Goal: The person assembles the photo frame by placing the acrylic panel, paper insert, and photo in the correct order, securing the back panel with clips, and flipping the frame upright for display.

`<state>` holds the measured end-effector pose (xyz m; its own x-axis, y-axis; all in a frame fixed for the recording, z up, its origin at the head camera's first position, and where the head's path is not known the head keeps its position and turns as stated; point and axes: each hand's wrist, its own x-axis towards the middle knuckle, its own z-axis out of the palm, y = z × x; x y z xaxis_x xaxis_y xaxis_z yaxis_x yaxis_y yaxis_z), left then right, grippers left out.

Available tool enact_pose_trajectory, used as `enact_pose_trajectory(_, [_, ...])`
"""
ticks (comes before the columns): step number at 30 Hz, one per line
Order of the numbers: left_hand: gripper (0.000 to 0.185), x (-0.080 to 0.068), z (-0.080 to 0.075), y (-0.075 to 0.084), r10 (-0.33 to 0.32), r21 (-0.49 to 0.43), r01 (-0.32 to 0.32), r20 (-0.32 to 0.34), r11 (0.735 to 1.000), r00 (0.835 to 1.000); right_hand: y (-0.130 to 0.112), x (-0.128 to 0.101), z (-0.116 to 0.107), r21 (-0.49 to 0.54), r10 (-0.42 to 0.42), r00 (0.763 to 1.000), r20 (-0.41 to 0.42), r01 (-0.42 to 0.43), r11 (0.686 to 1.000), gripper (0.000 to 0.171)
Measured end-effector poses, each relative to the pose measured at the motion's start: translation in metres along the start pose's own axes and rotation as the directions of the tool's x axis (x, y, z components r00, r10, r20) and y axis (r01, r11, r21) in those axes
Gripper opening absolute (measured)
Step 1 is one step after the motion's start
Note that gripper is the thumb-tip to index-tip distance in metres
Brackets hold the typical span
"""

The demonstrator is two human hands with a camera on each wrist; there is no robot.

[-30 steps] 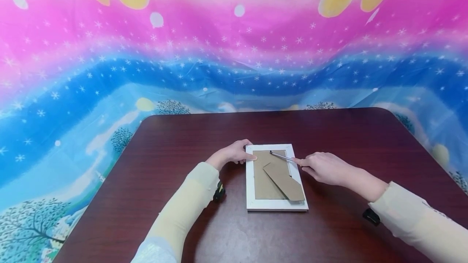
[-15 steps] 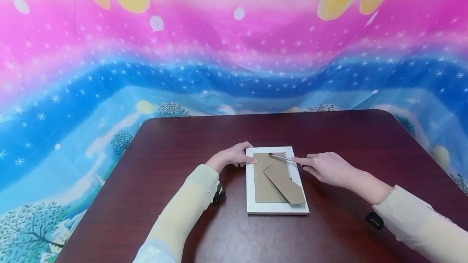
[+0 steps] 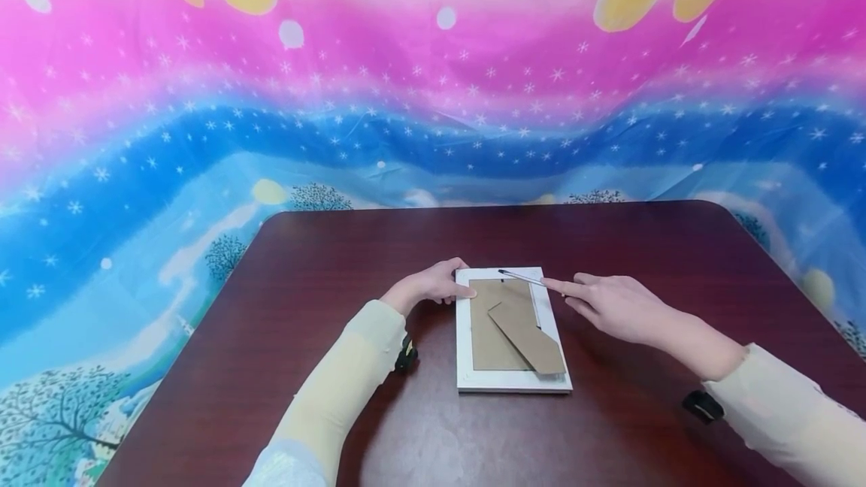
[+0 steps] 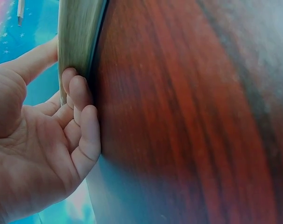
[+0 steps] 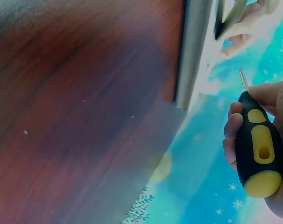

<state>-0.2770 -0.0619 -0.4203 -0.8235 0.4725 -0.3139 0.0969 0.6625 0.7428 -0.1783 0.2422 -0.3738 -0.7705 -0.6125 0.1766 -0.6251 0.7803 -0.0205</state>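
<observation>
A white picture frame [image 3: 463, 337] lies face down on the dark red table [image 3: 609, 427], its brown cardboard back and folded stand [image 3: 528, 337] upward. My left hand [image 3: 436, 284] holds the frame's upper left edge, thumb on top and fingers against its side [image 4: 78, 95]. My right hand [image 3: 612, 307] grips a screwdriver with a black and yellow handle [image 5: 258, 149]. Its thin metal shaft [image 3: 521, 277] reaches over the frame's top edge [image 3: 504, 270], tip near the middle of that edge.
A bright pink, blue and white patterned cloth [image 3: 433, 96] hangs behind the table and drapes around its far edge. Bare table surface lies on every side of the frame. Both forearms wear pale yellow sleeves [image 3: 338, 389].
The right hand has lifted slightly and shifted away, so the screwdriver tip moved from the cardboard back's top to the frame's top edge. The left hand and frame stayed put.
</observation>
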Motion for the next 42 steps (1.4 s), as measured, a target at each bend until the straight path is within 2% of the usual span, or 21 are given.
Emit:
enact_pose_trajectory(6, [0.039, 0.000, 0.000, 0.000, 0.007, -0.011, -0.007, 0.006, 1.000, 1.000, -0.005, -0.001, -0.011, -0.016, -0.063, 0.997, -0.041, 0.062, 0.998, 0.045])
enact_pose_trajectory(12, [0.040, 0.001, 0.000, -0.002, 0.007, -0.016, -0.007, 0.009, 1.000, 1.000, -0.018, 0.001, -0.020, -0.024, -0.149, 0.988, -0.039, 0.148, 0.989, 0.044])
enact_pose_trajectory(16, [0.040, 0.001, -0.001, -0.002, 0.013, -0.013, -0.012, 0.012, 1.000, 1.000, -0.032, 0.004, -0.021, -0.053, -0.232, 0.972, -0.027, 0.230, 0.972, 0.041])
enact_pose_trajectory(22, [0.040, 0.001, 0.000, -0.001, 0.010, -0.001, -0.010, 0.007, 1.000, 1.000, -0.045, 0.012, -0.020, -0.127, -0.340, 0.940, 0.024, 0.340, 0.932, 0.052])
enact_pose_trajectory(29, [0.040, 0.000, 0.001, -0.002, 0.014, -0.014, -0.014, 0.015, 1.000, 1.000, -0.050, 0.020, -0.021, -0.182, -0.368, 0.927, 0.078, 0.376, 0.909, 0.050])
enact_pose_trajectory(34, [0.039, 0.001, 0.001, -0.001, 0.013, -0.019, -0.013, 0.019, 1.000, 1.000, -0.051, 0.025, -0.023, -0.172, -0.358, 0.926, 0.120, 0.374, 0.911, 0.048])
enact_pose_trajectory(42, [0.040, 0.000, 0.001, 0.000, 0.010, -0.021, -0.009, 0.017, 1.000, 1.000, -0.055, 0.029, -0.029, -0.159, -0.353, 0.926, 0.135, 0.372, 0.915, 0.051])
